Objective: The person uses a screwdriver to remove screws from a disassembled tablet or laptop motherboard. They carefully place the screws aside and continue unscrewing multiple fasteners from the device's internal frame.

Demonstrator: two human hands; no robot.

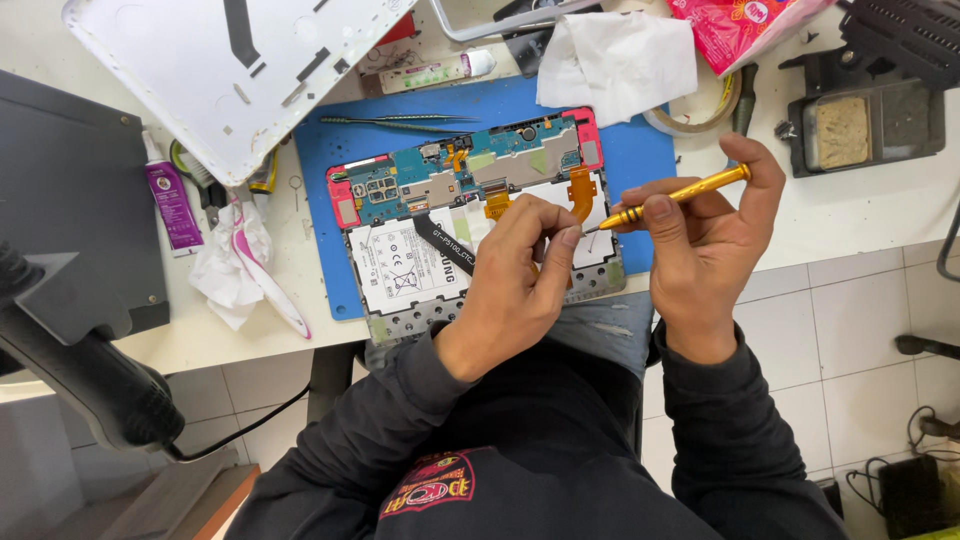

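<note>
a white table (860,215) held a blue mat (640,150). beside the mat lay a white back cover (200,70), a purple tube (172,205), crumpled tissue (225,275), a tape roll (700,115) and a black tray (870,125).

Crumpled tissue (617,60) beyond opened tablet (470,215)

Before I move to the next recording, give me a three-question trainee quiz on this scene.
1. True or false: the right hand holds a yellow screwdriver.
2. What does the opened tablet lie on? A) blue mat B) bare floor C) red tray
3. Fill in: the left hand rests on the ____.

Key: 1 true. 2 A, the blue mat. 3 tablet.
</note>
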